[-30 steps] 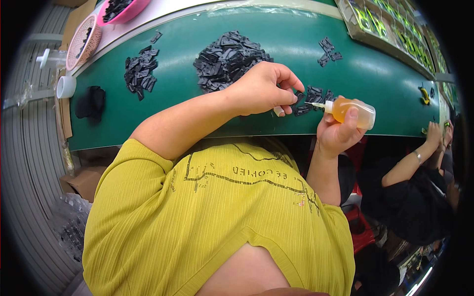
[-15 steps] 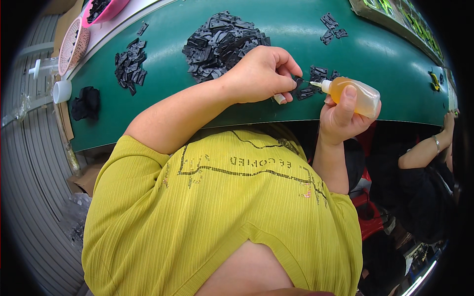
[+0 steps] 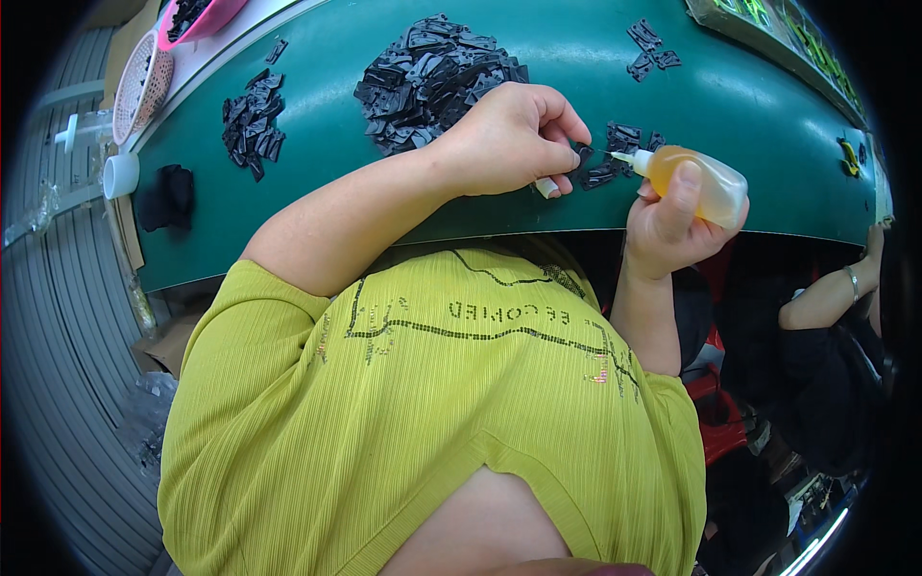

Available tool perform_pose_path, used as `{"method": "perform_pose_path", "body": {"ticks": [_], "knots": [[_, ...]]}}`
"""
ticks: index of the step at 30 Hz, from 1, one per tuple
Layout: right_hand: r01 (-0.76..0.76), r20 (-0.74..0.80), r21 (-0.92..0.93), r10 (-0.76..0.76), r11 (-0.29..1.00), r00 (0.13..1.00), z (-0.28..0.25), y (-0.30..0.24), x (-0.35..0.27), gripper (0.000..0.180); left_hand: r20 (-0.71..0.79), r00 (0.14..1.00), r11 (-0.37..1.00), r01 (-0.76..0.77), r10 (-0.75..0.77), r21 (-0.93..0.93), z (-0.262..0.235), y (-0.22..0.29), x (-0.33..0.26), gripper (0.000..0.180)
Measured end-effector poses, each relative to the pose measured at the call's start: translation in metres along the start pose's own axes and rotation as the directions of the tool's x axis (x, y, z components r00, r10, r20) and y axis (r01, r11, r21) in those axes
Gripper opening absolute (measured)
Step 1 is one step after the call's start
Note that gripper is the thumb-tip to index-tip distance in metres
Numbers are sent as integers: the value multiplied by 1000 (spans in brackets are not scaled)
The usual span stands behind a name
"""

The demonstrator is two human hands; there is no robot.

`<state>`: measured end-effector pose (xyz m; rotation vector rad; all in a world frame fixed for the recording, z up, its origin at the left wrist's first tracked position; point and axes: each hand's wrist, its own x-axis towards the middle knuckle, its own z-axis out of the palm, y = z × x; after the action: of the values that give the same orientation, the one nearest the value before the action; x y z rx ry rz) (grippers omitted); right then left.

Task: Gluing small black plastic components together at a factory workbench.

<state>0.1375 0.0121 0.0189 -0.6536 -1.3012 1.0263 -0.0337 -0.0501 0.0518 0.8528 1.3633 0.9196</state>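
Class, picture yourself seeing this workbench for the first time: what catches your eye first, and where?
The bright yellow-green shirt fills the lower middle of the view. Above it to the right, the right hand holds a squeeze bottle of amber liquid, its thin tip pointing left toward a small black piece pinched in the left hand. Near the top centre, a large heap of black pieces stands out on the green table.

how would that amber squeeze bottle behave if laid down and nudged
The squeeze bottle would probably be light, looking like translucent plastic only part full. Its amber liquid likely shifts when tilted, sitting toward the nozzle. Laid sideways, its rounded body might roll.
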Motion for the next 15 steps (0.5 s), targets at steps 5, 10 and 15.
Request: {"method": "perform_pose_path", "body": {"ticks": [5,10,15], "knots": [[-87,30,192,83,978,996,-3,-3,1,27,3,1000,999,18,-18,-34,0,1,1,19],[-109,88,194,94,975,992,3,-6,-4,28,-1,1000,998,21,-21,-52,-1,1,3,19],[-98,159,171,71,980,985,1,-5,-3,28,7,1000,998,21,-20,-54,-1,2,3,19]]}}
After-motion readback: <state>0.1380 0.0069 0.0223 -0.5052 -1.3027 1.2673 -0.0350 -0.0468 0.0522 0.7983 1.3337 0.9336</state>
